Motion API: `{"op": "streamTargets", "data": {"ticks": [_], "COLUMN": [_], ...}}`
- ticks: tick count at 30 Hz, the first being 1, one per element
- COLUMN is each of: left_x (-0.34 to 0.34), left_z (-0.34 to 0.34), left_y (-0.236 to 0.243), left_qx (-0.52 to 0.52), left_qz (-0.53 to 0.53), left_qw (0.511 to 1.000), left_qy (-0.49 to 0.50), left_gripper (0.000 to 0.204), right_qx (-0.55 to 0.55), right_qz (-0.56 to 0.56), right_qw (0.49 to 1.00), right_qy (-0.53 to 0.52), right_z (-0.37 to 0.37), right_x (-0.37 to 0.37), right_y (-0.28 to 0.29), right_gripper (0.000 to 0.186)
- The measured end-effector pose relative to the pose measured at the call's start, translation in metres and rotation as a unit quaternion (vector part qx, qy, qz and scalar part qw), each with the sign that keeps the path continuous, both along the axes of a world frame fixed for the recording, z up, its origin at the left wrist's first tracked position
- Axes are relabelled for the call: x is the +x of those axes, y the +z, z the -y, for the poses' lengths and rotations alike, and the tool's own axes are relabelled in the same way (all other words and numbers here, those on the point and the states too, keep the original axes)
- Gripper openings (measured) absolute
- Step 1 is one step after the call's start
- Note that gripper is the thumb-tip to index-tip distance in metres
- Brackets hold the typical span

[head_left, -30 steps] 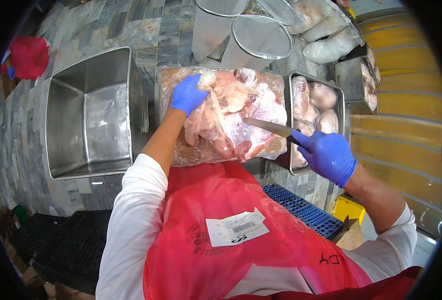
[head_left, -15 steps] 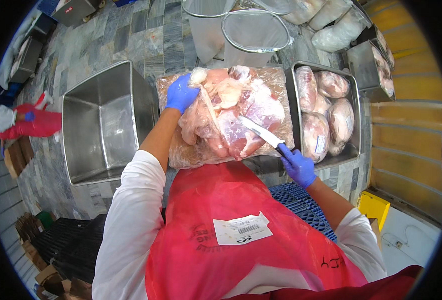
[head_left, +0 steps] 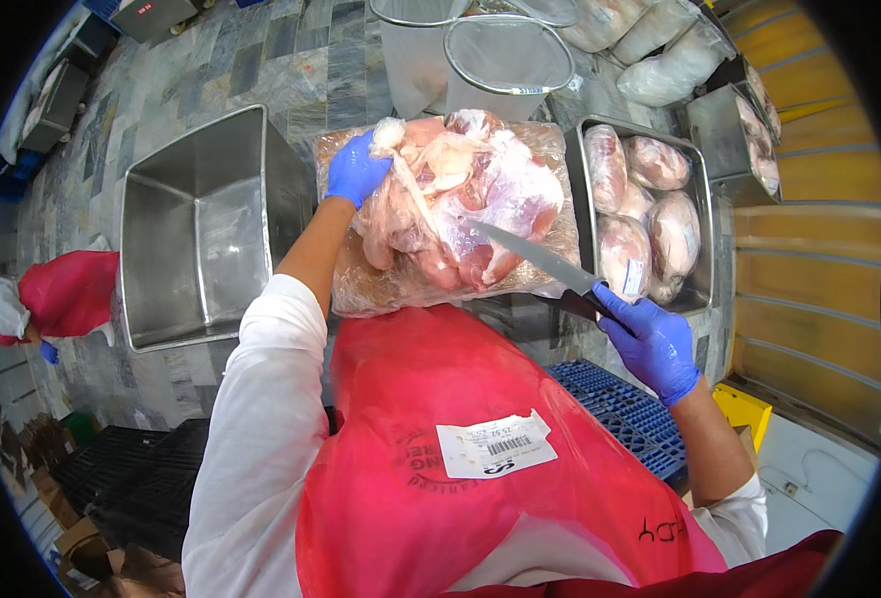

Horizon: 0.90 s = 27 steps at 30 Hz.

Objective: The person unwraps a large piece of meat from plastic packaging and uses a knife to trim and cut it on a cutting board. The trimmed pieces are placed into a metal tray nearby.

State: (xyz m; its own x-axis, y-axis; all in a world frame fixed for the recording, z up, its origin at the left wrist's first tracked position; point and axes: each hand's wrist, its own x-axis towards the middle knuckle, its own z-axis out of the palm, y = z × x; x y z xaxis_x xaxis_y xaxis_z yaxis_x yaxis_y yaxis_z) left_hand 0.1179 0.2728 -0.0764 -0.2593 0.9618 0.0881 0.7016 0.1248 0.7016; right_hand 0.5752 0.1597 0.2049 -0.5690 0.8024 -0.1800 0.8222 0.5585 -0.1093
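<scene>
A large cut of raw meat [head_left: 500, 194], pink with pale fat and a white knob of bone at its upper left, lies on a board or box wrapped in clear plastic [head_left: 360, 289]. My left hand [head_left: 357, 171], in a blue glove, is closed on the meat's upper left edge beside the bone. In my gloved right hand [head_left: 652, 339] is a knife [head_left: 540, 259], held by its dark handle. Its long blade points up and left, the tip over the middle of the meat. Whether the tip touches the flesh I cannot tell.
Left of the meat stands a deep metal tub [head_left: 196, 239]. To the right, a metal bin [head_left: 700, 289] holds several wrapped meat pieces. Beyond are bag-lined round containers [head_left: 510, 70]. A blue plastic pallet [head_left: 615, 409] lies below right. Another person in a red apron [head_left: 71, 294] bends at far left.
My right hand has drawn back to the right and down with the knife, and the blade has turned slightly. My left hand keeps its grip. The other person has moved nearer and lower.
</scene>
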Motion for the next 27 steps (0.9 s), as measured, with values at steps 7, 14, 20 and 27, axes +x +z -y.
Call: {"op": "streamTargets", "data": {"ticks": [7, 14, 20, 27], "left_x": [0.006, 0.009, 0.016, 0.000], "left_z": [0.002, 0.015, 0.003, -0.006], "left_y": [0.013, 0.025, 0.013, 0.002], "left_qx": [-0.021, -0.040, -0.027, -0.036], "left_qz": [-0.006, 0.062, 0.042, -0.012], "left_qw": [1.000, 0.997, 0.997, 0.998], "left_qy": [0.016, 0.031, 0.056, 0.056], "left_gripper": [0.056, 0.053, 0.052, 0.057], "right_qx": [-0.004, -0.034, -0.061, 0.027], "right_qz": [0.127, 0.190, 0.093, -0.064], "right_qw": [0.988, 0.973, 0.993, 0.996], "right_qy": [0.089, 0.128, 0.042, 0.050], "right_z": [-0.006, -0.014, 0.004, 0.011], "right_x": [-0.062, -0.101, -0.013, 0.032], "right_y": [0.041, 0.030, -0.089, -0.218], "right_gripper": [0.046, 0.050, 0.054, 0.056]}}
